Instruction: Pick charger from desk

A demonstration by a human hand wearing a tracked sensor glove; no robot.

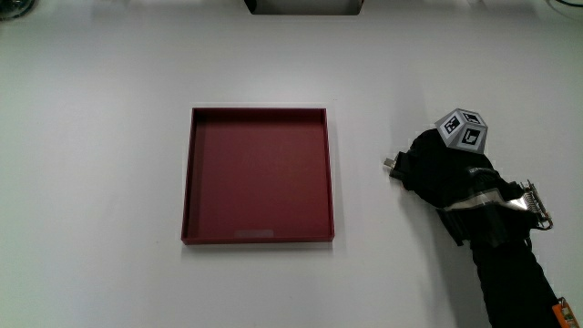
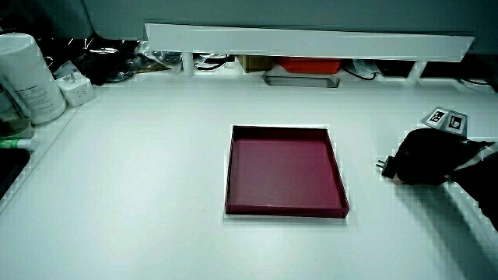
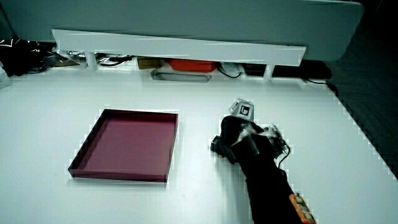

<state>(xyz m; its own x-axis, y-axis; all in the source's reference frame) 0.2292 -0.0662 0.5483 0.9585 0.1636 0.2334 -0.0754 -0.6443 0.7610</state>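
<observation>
Fingers (image 1: 421,167) of the hand (image 1: 446,173) wrap the charger (image 1: 393,165) on the table (image 1: 109,137), just beside the red tray (image 1: 189,173) — only its plug end shows. It could slip out — not much sticks out.

a: the smooth white tabletop (image 1: 109,164) looks matt, the shallow square dark red tray (image 1: 258,232) a faintly glossy plastic.

b: the black glove on the hand (image 1: 446,173) looks like matt cloth.
</observation>
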